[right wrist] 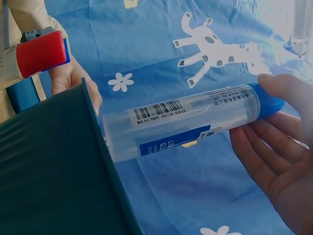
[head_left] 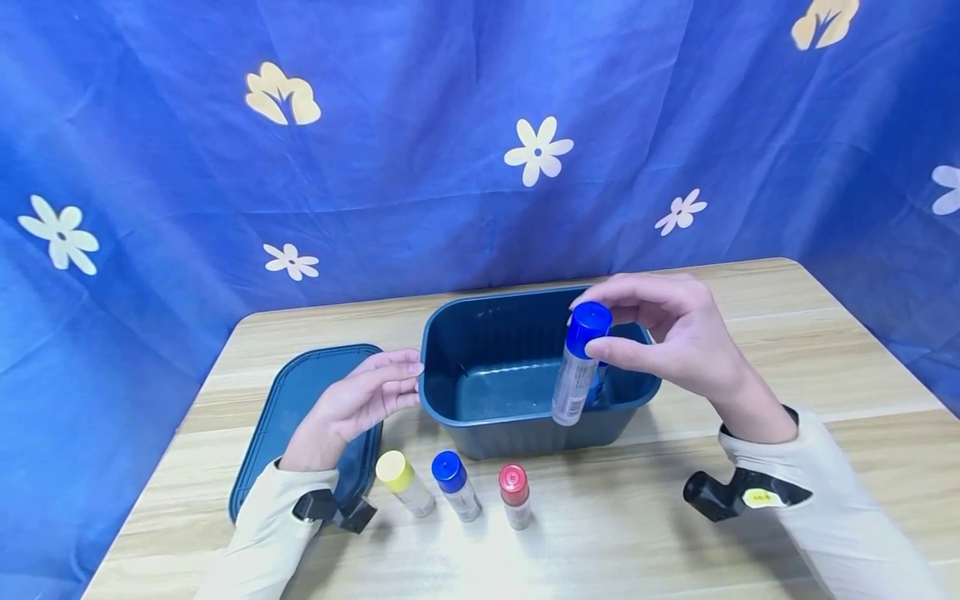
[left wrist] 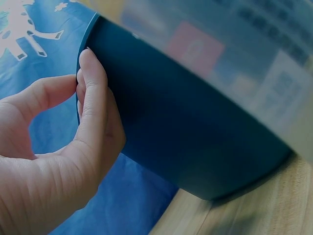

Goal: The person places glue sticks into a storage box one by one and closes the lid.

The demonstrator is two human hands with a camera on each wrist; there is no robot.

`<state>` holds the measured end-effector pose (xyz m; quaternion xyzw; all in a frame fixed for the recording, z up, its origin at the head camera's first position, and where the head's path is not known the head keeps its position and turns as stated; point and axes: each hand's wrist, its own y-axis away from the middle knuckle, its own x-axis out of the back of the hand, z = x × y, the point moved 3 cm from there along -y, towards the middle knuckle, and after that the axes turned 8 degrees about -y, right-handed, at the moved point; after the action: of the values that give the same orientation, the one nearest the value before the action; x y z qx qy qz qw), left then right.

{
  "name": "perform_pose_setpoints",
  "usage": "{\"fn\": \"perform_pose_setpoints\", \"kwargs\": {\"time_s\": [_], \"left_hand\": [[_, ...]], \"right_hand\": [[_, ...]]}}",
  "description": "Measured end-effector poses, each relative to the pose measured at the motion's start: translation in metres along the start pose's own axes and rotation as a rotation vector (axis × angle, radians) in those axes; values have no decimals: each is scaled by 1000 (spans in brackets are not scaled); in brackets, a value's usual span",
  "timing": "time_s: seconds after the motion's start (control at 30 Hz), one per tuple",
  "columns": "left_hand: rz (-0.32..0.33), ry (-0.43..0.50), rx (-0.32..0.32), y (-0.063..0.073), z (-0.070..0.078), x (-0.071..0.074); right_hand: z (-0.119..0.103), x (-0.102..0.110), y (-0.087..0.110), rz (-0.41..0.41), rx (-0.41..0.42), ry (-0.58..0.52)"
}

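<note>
My right hand [head_left: 667,333] pinches the blue cap of a clear glue bottle [head_left: 574,387] between thumb and fingers. The bottle hangs cap up, slightly tilted, over the front right part of a dark teal bin [head_left: 510,433]. Its label and barcode show in the right wrist view, where the bottle's base [right wrist: 115,137] overlaps the bin's rim. Behind it, partly hidden, something blue [head_left: 597,385] sits inside the bin. At the bin's left end my left hand [head_left: 367,396] pinches the rim with thumb and fingers; the left wrist view shows this hand [left wrist: 93,112] close up.
In front of the bin stand three more bottles: yellow-capped [head_left: 405,483], blue-capped [head_left: 457,487] and red-capped [head_left: 515,497]. A teal lid [head_left: 300,400] lies on the wooden table [head_left: 795,350] at left, partly under my left arm. A blue patterned curtain [head_left: 420,167] hangs behind.
</note>
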<state>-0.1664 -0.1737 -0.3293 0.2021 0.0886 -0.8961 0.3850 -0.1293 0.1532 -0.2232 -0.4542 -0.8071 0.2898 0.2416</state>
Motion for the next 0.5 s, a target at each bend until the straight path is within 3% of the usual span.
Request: {"fn": "perform_pose_setpoints", "kwargs": {"time_s": [0.5], "left_hand": [[11, -19, 6, 0, 2, 0]], "right_hand": [[5, -2, -3, 73, -82, 50]]}}
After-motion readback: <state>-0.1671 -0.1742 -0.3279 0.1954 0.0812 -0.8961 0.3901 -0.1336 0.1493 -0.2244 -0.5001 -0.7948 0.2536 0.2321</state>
